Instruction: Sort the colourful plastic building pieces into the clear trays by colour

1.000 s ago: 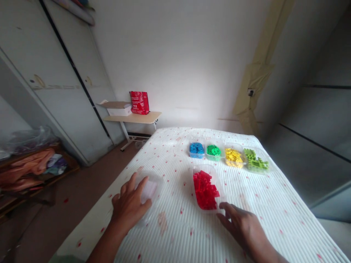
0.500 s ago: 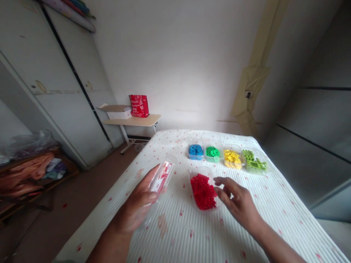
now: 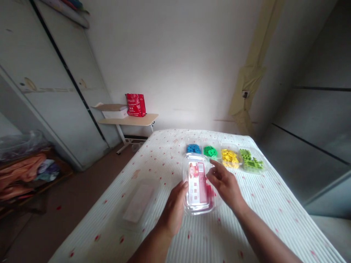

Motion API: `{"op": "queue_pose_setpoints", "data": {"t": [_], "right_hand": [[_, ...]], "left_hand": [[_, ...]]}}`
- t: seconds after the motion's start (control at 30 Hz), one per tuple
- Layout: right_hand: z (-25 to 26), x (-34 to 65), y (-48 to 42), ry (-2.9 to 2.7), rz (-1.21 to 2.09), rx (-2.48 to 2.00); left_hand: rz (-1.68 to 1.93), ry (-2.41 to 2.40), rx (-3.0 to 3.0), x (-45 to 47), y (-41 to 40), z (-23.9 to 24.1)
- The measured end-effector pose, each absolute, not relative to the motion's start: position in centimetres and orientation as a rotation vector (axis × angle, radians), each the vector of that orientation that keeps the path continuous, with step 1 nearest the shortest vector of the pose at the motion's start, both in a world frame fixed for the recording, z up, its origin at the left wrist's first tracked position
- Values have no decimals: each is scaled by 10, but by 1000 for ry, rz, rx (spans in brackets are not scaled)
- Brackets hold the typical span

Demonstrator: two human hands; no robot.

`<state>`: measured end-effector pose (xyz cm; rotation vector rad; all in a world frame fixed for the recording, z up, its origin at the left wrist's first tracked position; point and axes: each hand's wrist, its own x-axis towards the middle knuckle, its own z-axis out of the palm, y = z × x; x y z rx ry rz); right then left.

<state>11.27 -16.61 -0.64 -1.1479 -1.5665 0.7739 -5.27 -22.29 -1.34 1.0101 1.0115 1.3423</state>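
Lid (image 3: 196, 182) covering red bricks (image 3: 210, 190), mostly hidden

No text is legible: the label on the lid (image 3: 197, 184) and the red bag's (image 3: 135, 105) print are blurred.

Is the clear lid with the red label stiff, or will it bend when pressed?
Probably light and a little bendy: the clear lid looks thin and see-through, and the left hand and right hand hold it by its edges. Likely slippery, since its plastic shines. It should not roll, being flat.
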Motion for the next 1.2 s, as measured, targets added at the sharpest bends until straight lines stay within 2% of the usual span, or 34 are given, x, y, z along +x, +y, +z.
{"op": "queue_pose_setpoints", "data": {"t": [0.33, 0.5, 0.67, 0.77, 1.0, 1.2], "right_hand": [[-26, 132, -133, -1725, 664, -1529], [-41, 131, -124, -1753, 580, -1622], [-44, 128, -115, -1740, 591, -1649], [-44, 126, -110, -1661, 710, -1650], [-43, 123, -114, -1336, 1276, -1430], [-43, 118, -115, -1142, 1360, -1349]], "left_hand": [[851, 1719, 1743, -69, -214, -34], [1075, 1725, 1607, -78, -180, -55], [1301, 1568, 1231, -67, -143, -73], [1424, 1394, 1073, -57, -134, -76], [1502, 1266, 961, -48, -136, -83], [1534, 1217, 901, -41, -134, -89]]}}
